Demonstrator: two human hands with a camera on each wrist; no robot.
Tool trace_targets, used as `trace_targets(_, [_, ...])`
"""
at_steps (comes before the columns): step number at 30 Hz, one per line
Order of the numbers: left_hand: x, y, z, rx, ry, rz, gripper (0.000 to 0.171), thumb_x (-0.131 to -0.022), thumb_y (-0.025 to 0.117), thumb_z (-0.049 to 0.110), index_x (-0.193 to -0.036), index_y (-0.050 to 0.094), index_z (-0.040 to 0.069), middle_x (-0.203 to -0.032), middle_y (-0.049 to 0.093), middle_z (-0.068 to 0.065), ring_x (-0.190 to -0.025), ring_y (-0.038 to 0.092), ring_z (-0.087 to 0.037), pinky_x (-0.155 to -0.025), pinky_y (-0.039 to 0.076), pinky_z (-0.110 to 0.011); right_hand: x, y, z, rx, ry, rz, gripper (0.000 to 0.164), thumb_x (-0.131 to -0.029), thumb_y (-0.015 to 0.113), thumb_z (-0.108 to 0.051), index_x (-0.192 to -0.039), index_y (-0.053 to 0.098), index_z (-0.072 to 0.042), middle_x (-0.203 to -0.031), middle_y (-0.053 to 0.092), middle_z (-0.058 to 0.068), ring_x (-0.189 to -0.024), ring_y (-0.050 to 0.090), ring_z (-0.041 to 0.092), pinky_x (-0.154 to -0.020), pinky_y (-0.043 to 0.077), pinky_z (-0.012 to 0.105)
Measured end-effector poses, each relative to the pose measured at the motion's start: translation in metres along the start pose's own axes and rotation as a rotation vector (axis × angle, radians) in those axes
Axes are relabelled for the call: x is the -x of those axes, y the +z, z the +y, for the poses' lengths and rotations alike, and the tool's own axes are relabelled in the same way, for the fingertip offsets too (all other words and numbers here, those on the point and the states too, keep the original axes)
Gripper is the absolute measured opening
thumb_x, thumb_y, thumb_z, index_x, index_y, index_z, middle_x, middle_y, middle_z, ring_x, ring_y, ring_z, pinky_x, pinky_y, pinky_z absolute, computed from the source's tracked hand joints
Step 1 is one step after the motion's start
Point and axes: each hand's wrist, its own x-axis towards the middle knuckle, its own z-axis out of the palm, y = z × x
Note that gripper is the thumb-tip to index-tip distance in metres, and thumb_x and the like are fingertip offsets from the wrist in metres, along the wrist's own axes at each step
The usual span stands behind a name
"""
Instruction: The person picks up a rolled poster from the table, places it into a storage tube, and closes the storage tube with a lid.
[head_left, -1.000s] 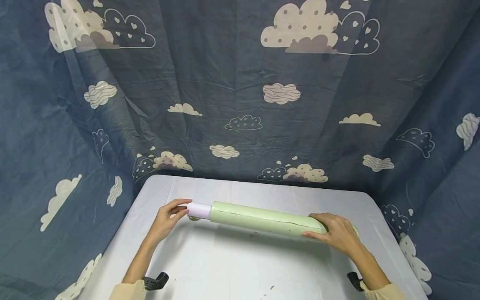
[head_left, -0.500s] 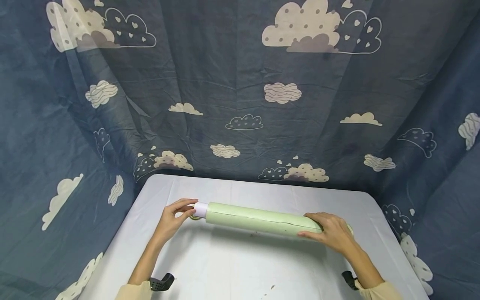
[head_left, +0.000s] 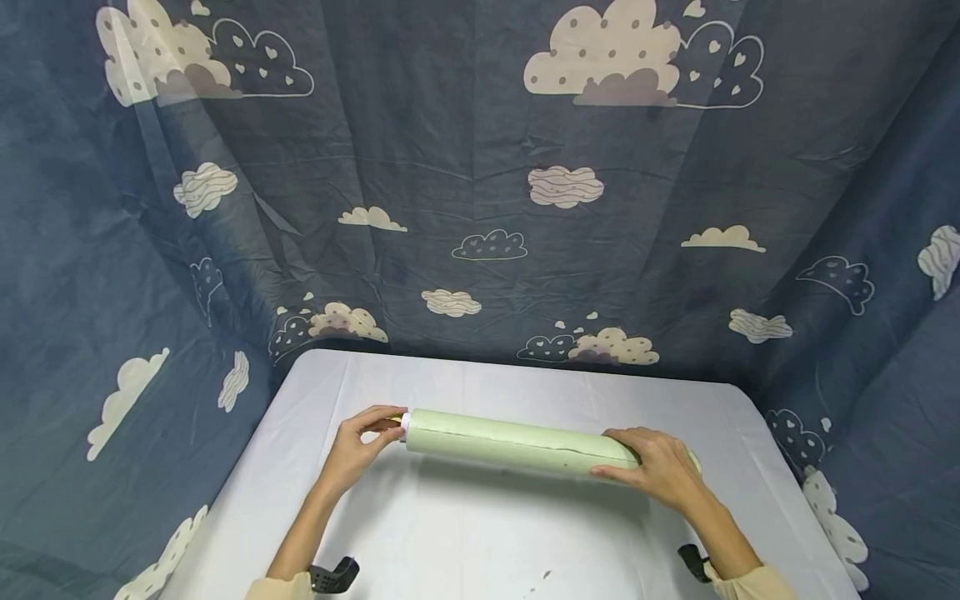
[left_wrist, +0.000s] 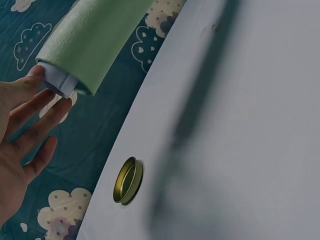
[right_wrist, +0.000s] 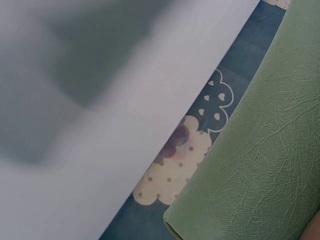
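A long pale green tube (head_left: 510,442) with a wrinkled surface and a seam along its length is held lengthwise above the table. My right hand (head_left: 660,467) grips it near its right end, thumb on the near side and fingers over the far side. At the left end, my left hand (head_left: 352,452) pinches the short protruding end of a white paper roll (left_wrist: 57,80) between thumb and fingers. Most of the roll is hidden inside the tube. A round gold lid (left_wrist: 128,180) lies on the table below the left hand.
A white-covered table (head_left: 487,533) extends under both hands, with small dark specks on it. Dark blue curtains (head_left: 480,167) with cloud prints hang behind and at both sides. A black strap device (head_left: 335,576) sits at the left wrist.
The white roll has slid rightward into the green tube, leaving only a short end showing. My left hand has moved right with it; the tube and right hand have shifted slightly left.
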Motion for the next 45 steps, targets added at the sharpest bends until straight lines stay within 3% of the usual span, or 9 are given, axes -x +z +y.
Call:
trace_targets(5, [0.005,0.009,0.000,0.048,0.000,0.032,0.029,-0.089,0.080,0.011,-0.118,0.077,0.010,-0.113,0.078,-0.010,-0.096,0.075,-0.020,-0.087,0.056,-0.024,0.001,0.003,-0.001,-0.015,0.003,-0.004,0.063,-0.069,0.087,-0.064,-0.110,0.080,-0.017,-0.100,0.081,0.002,-0.082,0.074,0.020,-0.062,0.053,0.033])
trace_targets(10, [0.011,0.014,-0.002,0.102,-0.032,0.050,0.027,-0.087,0.081,0.007,-0.114,0.077,0.005,-0.122,0.074,-0.020,-0.097,0.076,-0.016,-0.087,0.058,-0.021,0.003,0.005,-0.002,-0.019,0.018,-0.011,0.063,-0.069,0.087,-0.063,-0.110,0.080,-0.016,-0.100,0.081,0.002,-0.083,0.074,0.020,-0.062,0.052,0.033])
trace_targets(14, [0.016,0.010,-0.006,0.073,-0.052,0.049,0.024,-0.091,0.078,0.009,-0.115,0.076,0.004,-0.123,0.074,-0.020,-0.098,0.076,-0.013,-0.088,0.059,-0.022,0.005,0.005,-0.002,-0.016,0.036,-0.024,0.063,-0.070,0.087,-0.065,-0.110,0.080,-0.017,-0.101,0.080,0.001,-0.084,0.074,0.020,-0.063,0.053,0.034])
trace_targets(17, [0.019,0.003,-0.011,-0.013,-0.094,0.088,0.022,-0.093,0.077,0.010,-0.114,0.077,0.005,-0.117,0.077,-0.013,-0.101,0.075,-0.016,-0.090,0.058,-0.024,0.009,0.003,0.000,-0.013,0.053,-0.025,0.062,-0.069,0.087,-0.065,-0.110,0.080,-0.019,-0.100,0.080,0.000,-0.084,0.074,0.019,-0.063,0.053,0.034])
trace_targets(22, [0.019,-0.012,-0.027,-0.248,-0.154,0.117,0.027,-0.094,0.077,0.013,-0.119,0.074,0.004,-0.122,0.075,-0.012,-0.116,0.070,-0.032,-0.097,0.057,-0.045,0.018,0.001,0.006,-0.016,0.080,-0.007,0.059,-0.068,0.089,-0.062,-0.108,0.080,-0.020,-0.100,0.080,-0.001,-0.083,0.073,0.019,-0.061,0.051,0.032])
trace_targets(26, [0.018,-0.017,-0.046,-0.467,-0.111,0.066,0.039,-0.092,0.078,0.016,-0.127,0.069,0.000,-0.134,0.068,-0.021,-0.129,0.061,-0.042,-0.107,0.050,-0.058,0.022,0.001,0.012,-0.015,0.093,0.000,0.060,-0.067,0.090,-0.060,-0.109,0.080,-0.019,-0.099,0.080,0.001,-0.081,0.073,0.020,-0.059,0.049,0.030])
trace_targets(31, [0.014,-0.009,-0.070,-0.672,-0.053,-0.016,0.057,-0.091,0.079,0.021,-0.140,0.060,-0.001,-0.149,0.055,-0.025,-0.140,0.051,-0.045,-0.109,0.046,-0.063,0.025,0.003,0.015,-0.016,0.097,-0.008,0.060,-0.067,0.090,-0.060,-0.109,0.081,-0.017,-0.099,0.081,0.002,-0.080,0.073,0.020,-0.058,0.048,0.029])
trace_targets(38, [-0.007,0.009,-0.090,-0.773,0.080,-0.106,0.066,-0.087,0.080,0.025,-0.146,0.058,0.005,-0.155,0.047,-0.028,-0.144,0.047,-0.046,-0.110,0.046,-0.062,0.027,0.007,0.015,-0.016,0.113,-0.019,0.060,-0.067,0.089,-0.062,-0.108,0.081,-0.019,-0.098,0.081,0.001,-0.080,0.073,0.019,-0.059,0.049,0.030])
trace_targets(45, [-0.022,0.018,-0.090,-0.815,0.153,-0.147,0.056,-0.089,0.079,0.020,-0.140,0.063,0.005,-0.149,0.054,-0.030,-0.138,0.054,-0.045,-0.104,0.050,-0.062,0.028,0.005,0.015,-0.021,0.135,-0.022,0.061,-0.067,0.089,-0.062,-0.108,0.081,-0.018,-0.098,0.081,0.001,-0.079,0.072,0.019,-0.059,0.048,0.029])
